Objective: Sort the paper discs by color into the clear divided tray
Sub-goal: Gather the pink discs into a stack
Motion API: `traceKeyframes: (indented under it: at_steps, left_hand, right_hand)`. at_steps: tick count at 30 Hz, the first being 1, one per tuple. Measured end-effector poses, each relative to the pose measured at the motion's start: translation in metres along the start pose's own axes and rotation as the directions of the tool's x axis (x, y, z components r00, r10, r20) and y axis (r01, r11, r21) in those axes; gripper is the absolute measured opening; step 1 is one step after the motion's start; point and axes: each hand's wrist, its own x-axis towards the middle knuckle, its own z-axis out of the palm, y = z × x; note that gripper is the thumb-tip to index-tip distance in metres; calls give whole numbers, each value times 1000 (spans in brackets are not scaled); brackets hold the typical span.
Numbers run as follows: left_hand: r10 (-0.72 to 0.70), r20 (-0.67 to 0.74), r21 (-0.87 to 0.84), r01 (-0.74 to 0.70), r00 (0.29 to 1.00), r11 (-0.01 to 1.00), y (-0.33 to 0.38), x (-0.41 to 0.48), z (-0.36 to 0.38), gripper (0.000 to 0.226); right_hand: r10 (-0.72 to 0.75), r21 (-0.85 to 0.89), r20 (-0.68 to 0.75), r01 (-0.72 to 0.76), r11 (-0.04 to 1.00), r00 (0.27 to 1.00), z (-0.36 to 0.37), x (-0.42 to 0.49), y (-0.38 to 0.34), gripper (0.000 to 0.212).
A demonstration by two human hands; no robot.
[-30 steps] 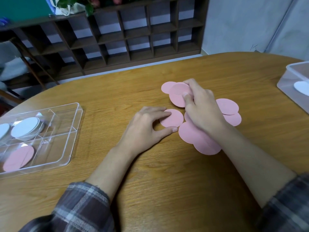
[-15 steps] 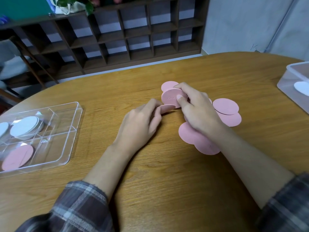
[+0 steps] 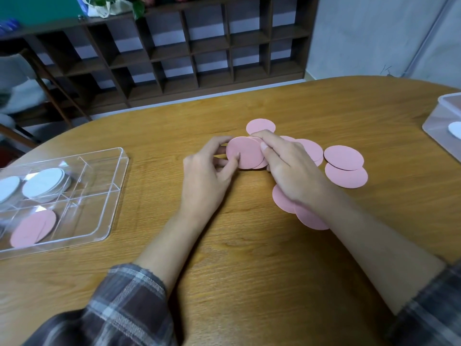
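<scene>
Plaid sleeves (image 3: pixel 129 295) fill the bottom corners of the frame, and both forearms reach up across the wooden tabletop (image 3: pixel 249 283) toward its centre. At mid-frame the left hand (image 3: pixel 207 176) and right hand (image 3: pixel 289 168) meet, fingers narrowed around a small stack of pink discs (image 3: pixel 245 152) held tilted just above the wood; two or three edges show, though the exact count is unclear. More loose pink discs (image 3: pixel 344 158) lie flat and overlapping right of centre, some partly under the right wrist. At the left edge sits the clear divided tray (image 3: pixel 99 196): a pink disc (image 3: pixel 33 228) in its near compartment, white discs (image 3: pixel 43 184) in the one behind.

The step in hand looks like gathering pink discs into a pile. Next, probably, more discs get stacked, or the pile is squared and carried left to the tray's pink compartment, gripped firmly enough that the thin sheets do not fan out.
</scene>
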Motion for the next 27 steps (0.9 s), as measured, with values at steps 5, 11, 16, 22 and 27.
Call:
traceKeyframes:
  at_steps: [5,11,16,22,27]
  left_hand:
    - [35,10,90,-36,999,995,-4,1,1,38]
    - [96,2,173,-95,995,980,-8,0,5,41]
    - [135,12,199,-134,991,971,-5,-2,7,35]
    - [77,58,102,-82,995,991,6,-2,-5,17]
    - [125,187,129,-151,974,980,8,-2,8,30]
  right_hand:
    - [-21,-15,51,22,1000,998,7,-3,-4,38]
    - [-27,-211,124,53,976,992,15,-4,-1,54]
    - [-44,-222,31,50,974,999,14,-2,3,38]
    - [-55,-160,52,63,985,997,-6,-4,0,26]
    - [27,-110,-7,-28,993,1000,-46,-13,12,28]
